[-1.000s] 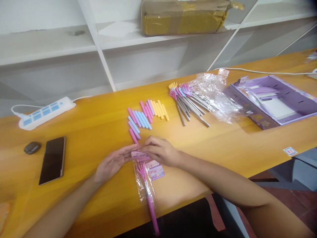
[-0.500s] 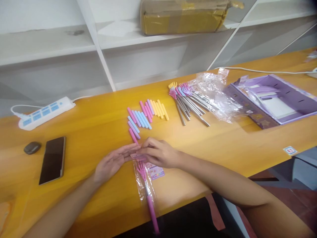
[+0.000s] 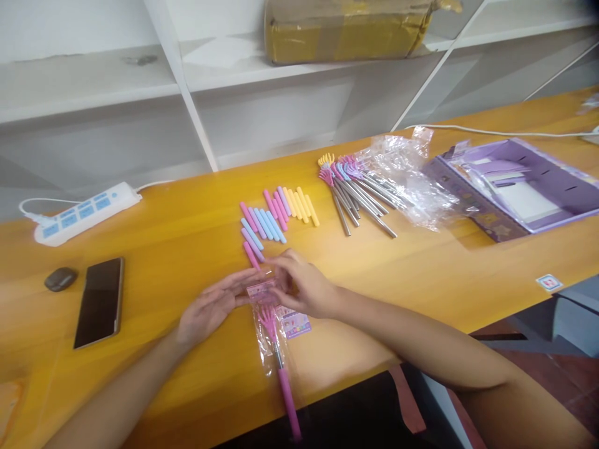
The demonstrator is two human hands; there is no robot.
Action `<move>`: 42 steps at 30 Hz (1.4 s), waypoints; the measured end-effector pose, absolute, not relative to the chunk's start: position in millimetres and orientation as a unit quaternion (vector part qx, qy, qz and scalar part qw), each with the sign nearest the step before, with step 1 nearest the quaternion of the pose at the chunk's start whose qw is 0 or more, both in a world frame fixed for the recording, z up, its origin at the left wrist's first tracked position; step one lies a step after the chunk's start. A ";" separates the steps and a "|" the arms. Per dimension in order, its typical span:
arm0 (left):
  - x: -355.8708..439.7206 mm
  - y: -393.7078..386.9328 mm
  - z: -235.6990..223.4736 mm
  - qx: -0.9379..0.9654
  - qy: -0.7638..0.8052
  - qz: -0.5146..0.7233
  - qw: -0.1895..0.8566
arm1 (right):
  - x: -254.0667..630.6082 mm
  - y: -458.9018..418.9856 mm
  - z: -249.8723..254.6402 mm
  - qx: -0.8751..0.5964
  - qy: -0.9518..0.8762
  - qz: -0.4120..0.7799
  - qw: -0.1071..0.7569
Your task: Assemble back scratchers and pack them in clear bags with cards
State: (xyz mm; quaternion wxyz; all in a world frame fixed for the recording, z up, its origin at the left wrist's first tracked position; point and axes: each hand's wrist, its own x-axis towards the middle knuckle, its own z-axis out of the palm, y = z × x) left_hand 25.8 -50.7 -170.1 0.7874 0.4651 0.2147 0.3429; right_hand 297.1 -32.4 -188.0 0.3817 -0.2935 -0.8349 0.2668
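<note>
A pink back scratcher [image 3: 289, 402] with a hand-shaped head lies in a clear plastic bag [image 3: 265, 355], its handle reaching past the table's front edge. My left hand [image 3: 213, 305], fingers long and nearly straight, grips the top left of the bag between thumb and fingers. With bent fingers, my right hand [image 3: 304, 287] pinches at the bag's top edge beside the printed pink header [image 3: 259, 290]; the exact contact is partly hidden. Under the bag, to its right, rests a printed purple card [image 3: 297, 325]. Just beyond my fingers lie several pink, blue, purple and yellow handle sleeves [image 3: 266, 224].
Several back scratchers with metal rods [image 3: 360, 193] lie behind, against crumpled clear bags [image 3: 412, 181]. A purple open box [image 3: 496, 218] stands at the right. On the left are a phone [image 3: 99, 302], a black earbud case [image 3: 60, 279] and a power strip [image 3: 88, 212].
My right hand's fingers have lifted and opened slightly from the bag's top, so more of the pink header shows. My left hand has hardly moved.
</note>
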 end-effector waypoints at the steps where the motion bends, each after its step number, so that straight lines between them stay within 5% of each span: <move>1: 26.4 -50.5 -169.4 0.468 0.213 0.337 0.788 | 296.4 -32.9 -189.2 -0.307 -0.818 0.294 0.388; 6: 26.9 -51.0 -172.7 0.482 0.206 0.345 0.779 | 294.4 -31.4 -193.6 -0.308 -0.796 0.317 0.414; 18: 23.8 -51.0 -182.6 0.461 0.276 0.327 0.778 | 296.9 -31.2 -185.5 -0.208 -0.886 0.130 0.394; 26: 22.3 -52.0 -188.4 0.535 0.387 0.303 0.687 | 300.1 -30.6 -188.1 -0.192 -0.904 0.140 0.356; 42: 34.1 -57.9 -180.3 0.536 0.372 0.324 0.685 | 285.1 -42.6 -195.3 -0.269 -0.853 0.252 0.370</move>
